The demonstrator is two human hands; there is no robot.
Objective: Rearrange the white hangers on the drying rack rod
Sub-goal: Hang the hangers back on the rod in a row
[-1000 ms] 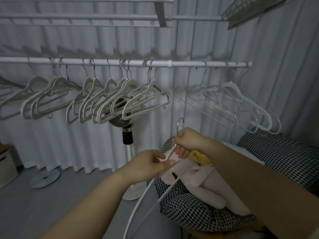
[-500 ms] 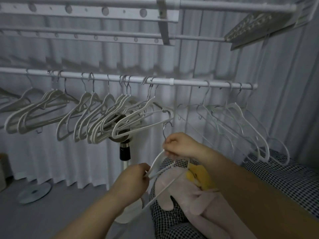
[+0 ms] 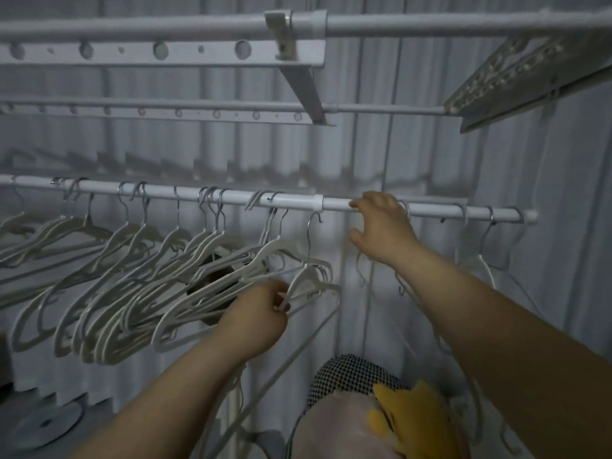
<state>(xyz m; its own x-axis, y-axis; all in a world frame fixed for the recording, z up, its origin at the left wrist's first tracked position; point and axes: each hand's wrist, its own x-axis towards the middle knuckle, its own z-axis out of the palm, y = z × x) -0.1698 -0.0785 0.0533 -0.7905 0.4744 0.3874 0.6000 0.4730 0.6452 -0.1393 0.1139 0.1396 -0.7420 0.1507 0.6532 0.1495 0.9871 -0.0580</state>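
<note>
1. Since the earlier frame my right hand (image 3: pixel 381 226) has let go of the hanger (image 3: pixel 309 283) and gone up to the rod (image 3: pixel 430 210), fingers spread over it just right of the joint; the hands are now well apart.
2. My left hand (image 3: pixel 261 313) stays pinched on the hanger's shoulder. Its hook sits just under the rod, not yet over it.
3. Risk: held by one shoulder only, it could swing and slip out before the hook catches.
4. Risk: it touches the packed bunch (image 3: pixel 132 293) on the left; arms could tangle and drag neighbours along.
5. Risk: my right forearm crosses the loose hangers (image 3: pixel 477 260) on the right and could knock one off.
</note>
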